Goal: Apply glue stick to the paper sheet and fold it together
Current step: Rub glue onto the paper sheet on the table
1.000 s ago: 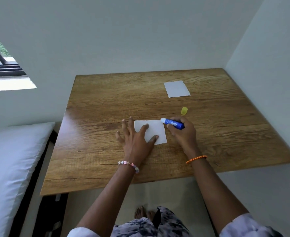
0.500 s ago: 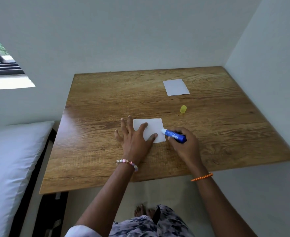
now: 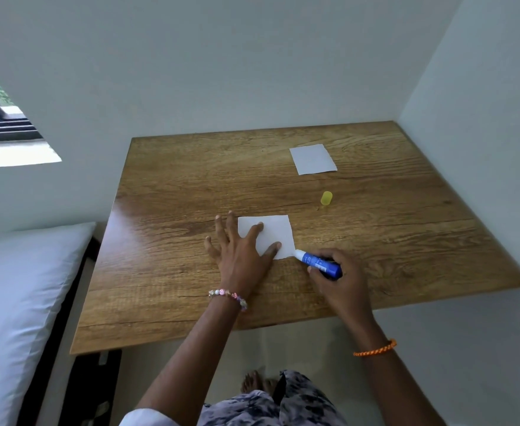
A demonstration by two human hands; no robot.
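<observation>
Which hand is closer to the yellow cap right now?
Right. The right hand, gripping the glue stick, sits below the yellow cap; the left hand lies farther left, flat on the paper sheet.

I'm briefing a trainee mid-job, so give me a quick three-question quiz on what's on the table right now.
1. True or false: the left hand lies flat on the near paper sheet.
2. The right hand holds the glue stick with its tip at which corner of that sheet? A near right, B far left, C far right.
3. Fill in: the yellow cap lies between the near sheet and the ____ on the table.

Key: 1 true; 2 A; 3 second paper sheet.
</observation>
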